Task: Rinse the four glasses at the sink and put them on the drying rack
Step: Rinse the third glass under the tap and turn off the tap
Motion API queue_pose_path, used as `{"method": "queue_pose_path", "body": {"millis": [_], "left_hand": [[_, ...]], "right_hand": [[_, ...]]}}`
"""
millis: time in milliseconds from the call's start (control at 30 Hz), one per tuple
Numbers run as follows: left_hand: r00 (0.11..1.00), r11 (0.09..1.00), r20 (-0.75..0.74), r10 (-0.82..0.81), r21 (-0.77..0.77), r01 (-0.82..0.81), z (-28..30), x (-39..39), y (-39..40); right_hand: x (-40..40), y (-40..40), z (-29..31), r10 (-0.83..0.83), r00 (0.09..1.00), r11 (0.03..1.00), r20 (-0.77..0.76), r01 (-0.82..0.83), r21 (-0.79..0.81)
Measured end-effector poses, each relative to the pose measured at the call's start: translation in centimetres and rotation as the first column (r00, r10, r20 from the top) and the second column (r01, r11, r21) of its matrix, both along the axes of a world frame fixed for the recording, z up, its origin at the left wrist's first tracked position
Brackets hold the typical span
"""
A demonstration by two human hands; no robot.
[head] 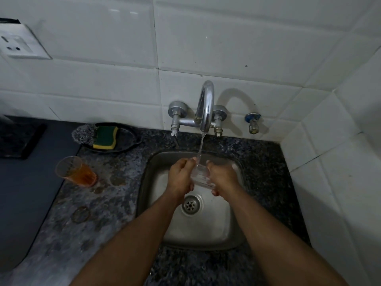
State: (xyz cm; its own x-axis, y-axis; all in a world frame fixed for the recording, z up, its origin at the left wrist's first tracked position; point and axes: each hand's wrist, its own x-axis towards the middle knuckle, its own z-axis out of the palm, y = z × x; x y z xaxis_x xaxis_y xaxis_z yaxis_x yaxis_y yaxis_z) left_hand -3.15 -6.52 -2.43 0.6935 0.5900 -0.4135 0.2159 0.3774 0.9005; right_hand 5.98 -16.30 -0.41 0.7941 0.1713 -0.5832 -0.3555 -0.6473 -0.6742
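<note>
Now, clear glass point(201, 176) between both hands' grip, left hand point(181, 176), right hand point(222, 176)

In the centre of the frame, the left hand point(180, 176) and right hand point(221, 177) hold a clear glass point(201, 176) under the tap point(205, 106) water, above the sink point(206, 228).

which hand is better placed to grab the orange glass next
The left hand, probably. The orange glass stands on the counter to the left of the sink, on that hand's side. The right hand would have to cross over, and could keep holding the clear glass under the tap.
</note>
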Motion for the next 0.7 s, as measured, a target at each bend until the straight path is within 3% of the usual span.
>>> {"method": "queue_pose_path", "body": {"millis": [67,133,167,200,233,300,333,400,467,567,700], "left_hand": [[0.999,0.999,0.005,0.036,-0.023,-0.035,0.1,0.0,0.0],[0.999,0.999,-0.016,0.036,-0.015,-0.036,0.2,0.2,0.1],[0.999,1.0,-0.026,0.021,-0.003,-0.021,0.3,0.3,0.1],[0.999,1.0,-0.032,0.001,0.01,-0.001,0.4,0.4,-0.1],[0.999,1.0,-0.04,-0.011,0.021,0.012,0.4,0.4,-0.1],[0.999,1.0,-0.053,0.002,0.023,-0.001,0.1,0.2,-0.4],[0.998,0.999,-0.053,0.022,0.031,-0.021,-0.2,0.0,-0.4],[0.998,0.997,-0.027,0.058,0.055,-0.056,-0.7,-0.1,-0.6],[0.993,0.993,0.004,0.115,0.027,-0.115,-0.7,0.1,-0.9],[0.975,0.962,0.015,0.223,-0.162,-0.218,-0.5,1.2,-1.4],[0.963,0.911,-0.019,0.27,-0.32,-0.261,-0.1,1.0,-1.5]], "right_hand": [[-0.8,-0.9,0.4,0.289,0.927,0.956,0.239,-0.268,-0.116],[-1.5,-2.0,-0.1,0.547,0.664,0.836,0.51,-0.401,-0.374],[-1.7,-2.3,-0.2,0.58,0.591,0.814,0.56,-0.401,-0.42],[-1.7,-2.5,-0.4,0.575,0.602,0.818,0.554,-0.403,-0.412],[-1.6,-2.3,-0.3,0.516,0.695,0.855,0.501,-0.385,-0.346],[-1.5,-1.4,0.4,0.244,0.955,0.966,0.171,-0.224,-0.128],[-1.5,-1.1,1.0,0.1,0.994,0.994,-0.045,-0.101,-0.04],[-1.4,-1.2,1.4,0.055,0.963,0.998,-0.265,-0.047,0.036],[-2.0,-1.0,1.4,0.142,0.958,0.989,-0.249,-0.125,0.084],[-3.7,-0.2,1.1,0.16,0.983,0.978,-0.094,-0.145,0.148],[-4.1,0.1,0.8,0.045,0.961,0.976,-0.273,0.017,0.219]]}}
